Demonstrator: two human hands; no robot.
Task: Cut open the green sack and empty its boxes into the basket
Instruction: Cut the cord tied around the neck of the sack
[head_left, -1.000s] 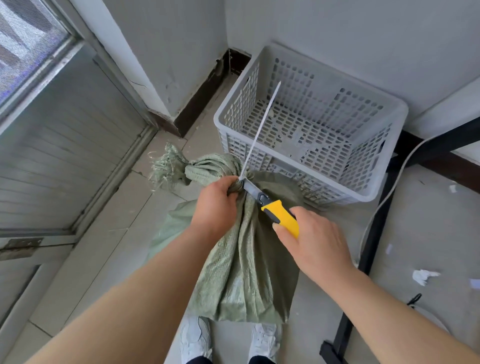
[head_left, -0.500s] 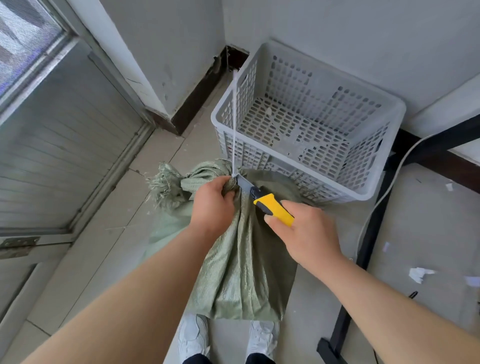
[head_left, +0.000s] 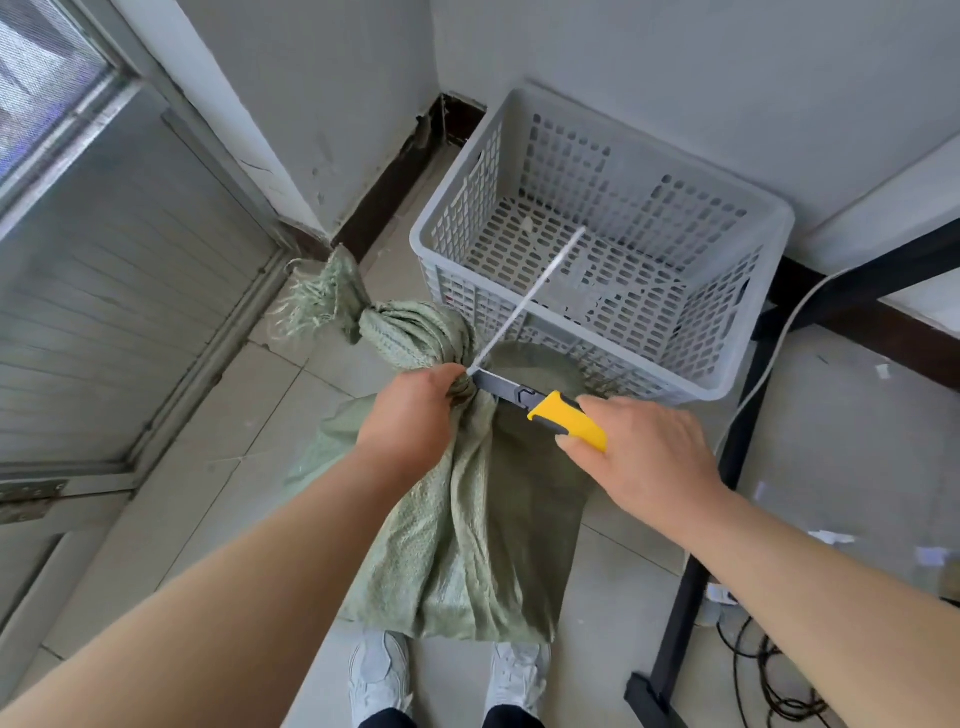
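A green woven sack (head_left: 467, 545) stands on the floor in front of my feet, its neck bunched and its frayed top (head_left: 332, 296) flopped to the left. My left hand (head_left: 410, 415) is shut around the sack's neck. My right hand (head_left: 649, 457) grips a yellow-handled utility knife (head_left: 566, 418), whose blade tip sits at the neck beside my left fingers. A white zip tie (head_left: 524, 299) sticks up from the neck toward the upper right. The grey perforated plastic basket (head_left: 758, 291) stands just behind the sack. No boxes are visible.
The basket sits in a room corner against grey walls. A door with a metal frame (head_left: 130, 322) is on the left. A black table leg (head_left: 696, 561) and a white cable (head_left: 763, 364) run on the right, with paper scraps (head_left: 831, 538) and dark cords (head_left: 763, 675) on the floor.
The zip tie's free end has swung from upright back to the upper right. My hands stay at the sack's neck with the knife blade against it.
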